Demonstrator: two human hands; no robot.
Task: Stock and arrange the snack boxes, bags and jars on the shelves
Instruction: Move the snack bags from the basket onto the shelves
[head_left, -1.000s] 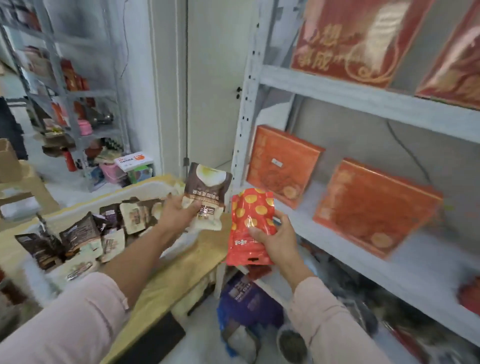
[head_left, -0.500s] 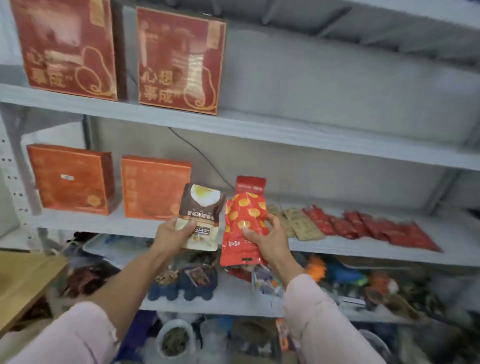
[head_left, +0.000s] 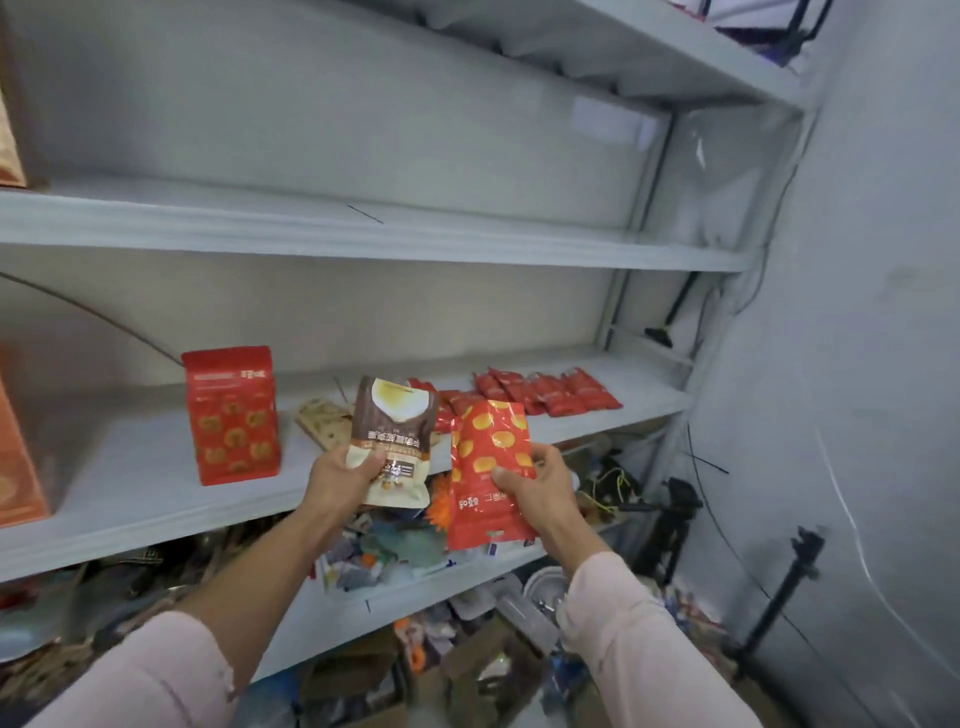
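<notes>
While both hands hang in front of the racking, each carries one pouch.

Left hand (head_left: 340, 475): grip clenched round the lower part of a brown-and-cream foil pouch (head_left: 393, 431), thumb across its face, print upside down.

Right hand (head_left: 543, 486): grip pinching a red foil pouch with yellow-orange spots (head_left: 491, 457) at its right edge, thumb on the front, print also inverted.

Both pouches are in the air, just in front of the lip of the grey metal shelf (head_left: 130, 483), and neither rests on it. They sit side by side. Cannot tell whether their edges touch.

On that shelf:
- A red flat-bottomed bag (head_left: 232, 415) stands upright, left of the hands.
- Tan flat packets (head_left: 321, 422) lie partly behind the brown pouch.
- A row of small red sachets (head_left: 550, 392) lies flat to the right.
- An orange box (head_left: 18, 457) sits at the far left edge.

The lower shelves hold mixed clutter, too blurred to name.

Handling, as judged:
- The pouches look light, soft and slack-filled.
- The film is glossy, so it will likely slip under a loose pinch.
- The red one is creased and bows where it is held.
- The contents are probably crushable, so take the sealed edges or flat sides rather than squeezing the middle.
- To stand upright, each would likely need turning right way up and setting on its base. Otherwise lay it flat.
- The bare stretch beside the standing bag looks the natural spot.
</notes>
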